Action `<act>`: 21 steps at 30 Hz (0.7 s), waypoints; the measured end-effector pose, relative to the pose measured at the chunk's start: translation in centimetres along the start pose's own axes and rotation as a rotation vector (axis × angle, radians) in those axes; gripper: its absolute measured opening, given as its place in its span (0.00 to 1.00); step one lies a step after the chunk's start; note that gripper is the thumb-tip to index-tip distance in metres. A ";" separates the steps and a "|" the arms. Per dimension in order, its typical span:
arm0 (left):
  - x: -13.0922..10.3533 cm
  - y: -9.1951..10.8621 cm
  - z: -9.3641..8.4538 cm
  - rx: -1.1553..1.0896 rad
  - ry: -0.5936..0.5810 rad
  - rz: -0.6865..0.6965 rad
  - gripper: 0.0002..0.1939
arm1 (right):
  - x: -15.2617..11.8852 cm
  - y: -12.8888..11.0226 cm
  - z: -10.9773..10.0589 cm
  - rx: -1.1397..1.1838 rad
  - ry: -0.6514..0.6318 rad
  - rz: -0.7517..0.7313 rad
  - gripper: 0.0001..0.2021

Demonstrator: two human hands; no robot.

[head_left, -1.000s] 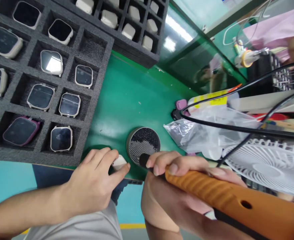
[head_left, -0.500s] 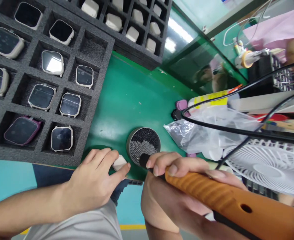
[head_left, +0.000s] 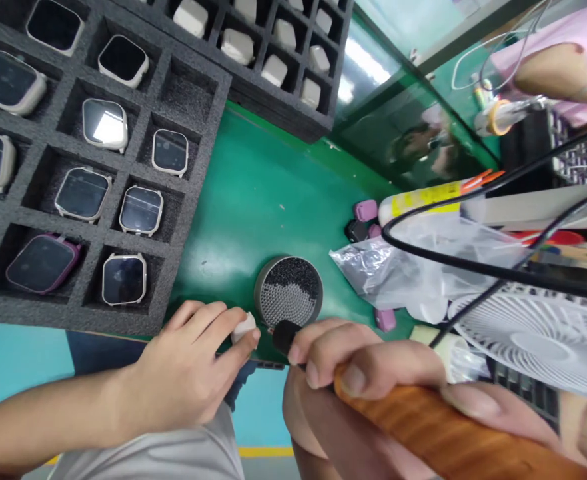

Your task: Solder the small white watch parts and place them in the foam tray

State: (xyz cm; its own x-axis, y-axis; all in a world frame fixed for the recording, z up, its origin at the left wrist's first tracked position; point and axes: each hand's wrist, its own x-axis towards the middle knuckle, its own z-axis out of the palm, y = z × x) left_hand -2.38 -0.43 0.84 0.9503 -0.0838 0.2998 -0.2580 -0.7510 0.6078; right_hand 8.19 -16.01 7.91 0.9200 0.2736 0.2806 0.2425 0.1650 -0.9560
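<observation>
Near the front edge of the green tabletop (head_left: 258,173), my left hand (head_left: 188,367) grips a small white piece (head_left: 244,328) between thumb and fingers. My right hand (head_left: 373,360) is wrapped round an orange-handled tool (head_left: 453,427) with a black collar (head_left: 284,337). The tool's thin tip points left, close to the white piece; whether they touch I cannot tell. Just behind the tip stands a round metal tin (head_left: 289,293) holding small metallic beads or coils and darker grains. Part of the white piece is hidden by my left fingers.
Left, a grey foam tray (head_left: 173,267) holds several watch-like pieces; another foam tray (head_left: 278,110) holds white blocks. A black cable (head_left: 443,257) loops over a plastic bag (head_left: 398,267) and white fan (head_left: 533,340) at right. Another person's arm (head_left: 558,73) is at upper right.
My right hand and the tool have moved slightly down, taking the tip from over the tin to its front edge, beside the white piece. The other person's arm reaches further in.
</observation>
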 end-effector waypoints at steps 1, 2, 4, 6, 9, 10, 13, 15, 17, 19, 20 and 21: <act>0.0 0.0 0.0 0.000 -0.005 -0.004 0.18 | 0.0 0.0 0.2 0.011 -0.015 0.006 0.12; 0.0 0.0 0.0 -0.001 -0.010 -0.008 0.18 | 0.0 0.1 0.4 0.023 -0.038 -0.010 0.12; 0.1 0.0 0.0 -0.005 -0.015 -0.012 0.19 | 0.1 0.1 0.5 0.026 -0.038 -0.030 0.13; 0.2 0.0 -0.1 -0.011 -0.020 -0.013 0.19 | 0.3 0.1 0.1 -0.023 -0.044 -0.001 0.13; 0.2 -0.1 -0.2 -0.018 -0.030 -0.014 0.19 | 0.6 -0.1 -1.6 -0.163 -0.194 0.162 0.13; 0.3 -0.1 -0.2 -0.018 -0.033 -0.014 0.19 | 0.7 -0.1 -2.3 -0.203 -0.258 0.215 0.16; 0.4 0.0 -0.1 -0.001 -0.031 -0.020 0.17 | 1.0 0.1 -3.9 -0.250 -0.339 0.290 0.23; 0.4 0.0 0.1 0.025 -0.019 -0.026 0.15 | 1.3 0.5 -4.1 -0.254 -0.348 0.303 0.24; 0.4 0.1 0.3 0.037 -0.007 -0.030 0.14 | 1.6 1.0 -3.8 -0.256 -0.362 0.318 0.25; 0.4 0.1 0.4 0.034 0.008 -0.034 0.13 | 1.9 1.2 -3.5 -0.262 -0.377 0.333 0.26; 0.3 0.2 0.4 0.030 0.012 -0.036 0.13 | 2.0 1.2 -3.4 -0.267 -0.383 0.340 0.27; 0.3 0.2 0.4 0.026 0.018 -0.037 0.13 | 2.0 1.1 -3.2 -0.273 -0.389 0.347 0.28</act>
State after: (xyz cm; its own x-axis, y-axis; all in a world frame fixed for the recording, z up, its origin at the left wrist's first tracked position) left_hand -2.08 -0.82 0.73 0.9556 -0.0441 0.2914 -0.2184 -0.7700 0.5995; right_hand 11.26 -18.35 7.11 0.7915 0.6043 -0.0912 0.0654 -0.2321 -0.9705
